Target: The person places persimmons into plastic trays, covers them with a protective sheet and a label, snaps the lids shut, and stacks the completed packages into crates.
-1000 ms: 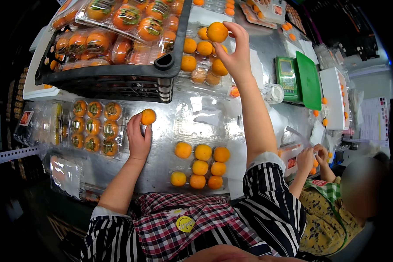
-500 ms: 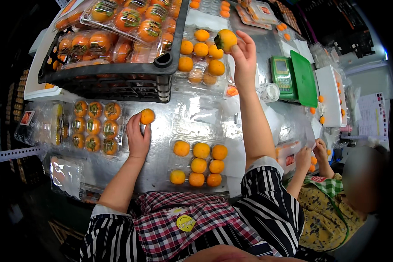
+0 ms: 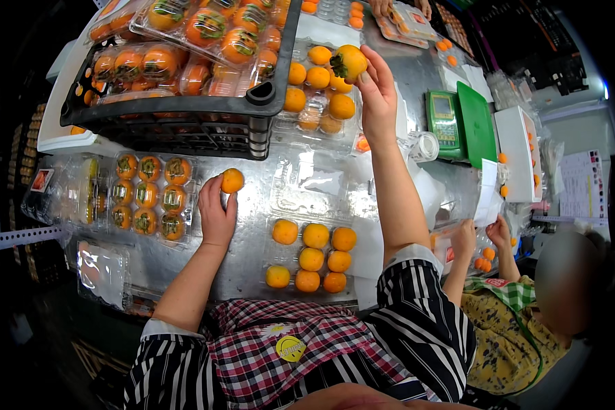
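My left hand rests low over the metal table, its fingertips closed round an orange persimmon. Raised at the far side, my right hand pinches a second persimmon, whose green calyx faces left and down. Nearer to me, between my forearms, lies a clear plastic tray with several persimmons, bottoms up, and one bare hollow on its left side. Its clear lid lies open behind it. Below my right hand, another clear tray holds more persimmons.
A black crate stacked with packed persimmons stands at far left. Beside my left hand sits a filled tray, calyxes up. A green scale and white box are at right. A co-worker's hands handle a white slip.
My right hand has shifted slightly left, and its persimmon has turned a little, calyx lower. My left hand stays put. The co-worker's white slip now shows more fully.
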`<state>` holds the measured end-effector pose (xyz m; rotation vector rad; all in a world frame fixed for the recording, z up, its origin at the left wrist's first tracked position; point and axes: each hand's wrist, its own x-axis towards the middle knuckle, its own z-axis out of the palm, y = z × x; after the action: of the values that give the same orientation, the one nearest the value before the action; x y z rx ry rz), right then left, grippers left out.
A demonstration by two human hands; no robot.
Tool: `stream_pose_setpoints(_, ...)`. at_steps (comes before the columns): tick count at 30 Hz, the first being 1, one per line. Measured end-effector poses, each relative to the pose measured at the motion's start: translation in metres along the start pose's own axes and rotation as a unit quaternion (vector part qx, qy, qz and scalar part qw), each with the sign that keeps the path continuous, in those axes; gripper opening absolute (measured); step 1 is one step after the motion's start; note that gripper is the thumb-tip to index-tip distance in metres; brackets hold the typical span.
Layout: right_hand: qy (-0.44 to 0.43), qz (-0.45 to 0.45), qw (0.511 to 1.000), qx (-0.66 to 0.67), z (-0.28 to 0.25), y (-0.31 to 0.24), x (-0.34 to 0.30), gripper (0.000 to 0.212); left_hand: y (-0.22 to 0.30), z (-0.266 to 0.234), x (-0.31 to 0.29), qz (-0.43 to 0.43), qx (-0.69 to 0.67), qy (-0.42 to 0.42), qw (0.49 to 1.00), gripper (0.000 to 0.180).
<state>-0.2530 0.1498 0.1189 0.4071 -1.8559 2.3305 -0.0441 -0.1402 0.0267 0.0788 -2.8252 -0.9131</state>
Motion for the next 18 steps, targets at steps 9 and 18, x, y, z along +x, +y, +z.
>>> stream_pose_setpoints(9,0.037,0.258,0.925,0.277,-0.017,0.016,0.023,0.034,-0.001,0.0,-0.001,-0.008,-0.005,-0.005,1.0,0.047)
stream_pose_setpoints(18,-0.113,0.1,0.911,-0.383,0.0,0.107,0.109,0.062,0.003,-0.001,0.0,-0.013,-0.011,-0.007,1.0,0.048)
